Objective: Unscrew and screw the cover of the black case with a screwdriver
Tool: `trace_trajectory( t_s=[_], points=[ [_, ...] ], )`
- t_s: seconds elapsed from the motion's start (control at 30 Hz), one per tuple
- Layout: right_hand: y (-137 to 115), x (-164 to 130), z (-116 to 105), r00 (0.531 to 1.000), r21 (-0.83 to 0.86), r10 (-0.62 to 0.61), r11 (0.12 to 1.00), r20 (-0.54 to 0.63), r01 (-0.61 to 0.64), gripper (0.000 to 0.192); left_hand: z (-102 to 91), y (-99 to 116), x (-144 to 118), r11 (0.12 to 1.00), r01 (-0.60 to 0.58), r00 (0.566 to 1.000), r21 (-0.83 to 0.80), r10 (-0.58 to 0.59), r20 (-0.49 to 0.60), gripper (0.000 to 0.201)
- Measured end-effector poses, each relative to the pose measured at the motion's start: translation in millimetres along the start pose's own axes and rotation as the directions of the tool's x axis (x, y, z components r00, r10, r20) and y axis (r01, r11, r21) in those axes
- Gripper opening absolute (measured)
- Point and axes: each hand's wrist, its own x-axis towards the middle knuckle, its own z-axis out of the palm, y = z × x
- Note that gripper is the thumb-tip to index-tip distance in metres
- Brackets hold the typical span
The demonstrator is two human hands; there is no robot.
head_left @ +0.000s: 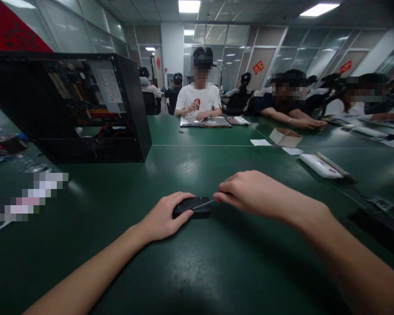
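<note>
A small black box-shaped device lies on the green table in front of me. My left hand grips its left end, thumb along the near side and fingers over the far side. In my right hand is a screwdriver with a thin metal shaft; a bit of its red handle shows below the fingers. The shaft slants down to the left across the top of the device, its tip close to my left thumb. Whether the tip sits in a screw is too small to tell.
An opened black computer case stands at the left, near a plastic bottle. Across the table a person in white holds a red-handled tool. To the right are an open box, a white device and dark equipment.
</note>
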Motion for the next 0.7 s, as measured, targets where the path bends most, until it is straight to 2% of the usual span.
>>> trace_trajectory(
  t_s=[0.07, 0.13, 0.2, 0.27, 0.37, 0.5, 0.7],
  points=[
    [11.7, -3.9, 25.4, 0.997, -0.041, -0.001, 0.999, -0.073, -0.002, 0.046, 0.3, 1.1, 1.1, 1.0, -0.005, 1.0, -0.002, 0.005, -0.004, 0.035],
    [26.0, -10.1, 47.4, 0.978, -0.069, -0.017, 0.998, -0.209, 0.002, 0.054, 0.7, 1.4, 2.2, 1.0, 0.005, 1.0, -0.001, -0.005, -0.006, 0.036],
    [40.5, -17.8, 61.3, 0.946, -0.092, -0.026, 0.996, -0.324, -0.004, 0.057, 1.0, 1.1, 3.1, 1.0, 0.026, 1.0, -0.002, -0.026, -0.004, 0.038],
    [51.4, -24.9, 66.5, 0.927, -0.096, -0.03, 0.995, -0.375, -0.007, 0.058, 1.0, 0.7, 3.5, 0.999, 0.045, 0.999, -0.01, -0.045, 0.0, 0.039],
    [56.8, -30.3, 65.5, 0.931, -0.071, -0.038, 0.997, -0.364, 0.013, 0.057, 0.3, 0.5, 3.7, 0.998, 0.06, 0.998, -0.023, -0.06, 0.004, 0.036],
    [51.8, -28.3, 67.2, 0.938, -0.025, -0.019, 1.0, -0.347, 0.011, 0.057, -0.2, -0.2, 4.2, 0.997, 0.07, 0.998, -0.031, -0.07, -0.001, 0.034],
    [53.1, -22.3, 85.2, 0.961, 0.145, 0.046, 0.989, -0.273, -0.006, 0.056, 0.1, -1.3, 4.2, 0.995, 0.084, 0.996, -0.044, -0.084, 0.008, 0.032]
  ],
)
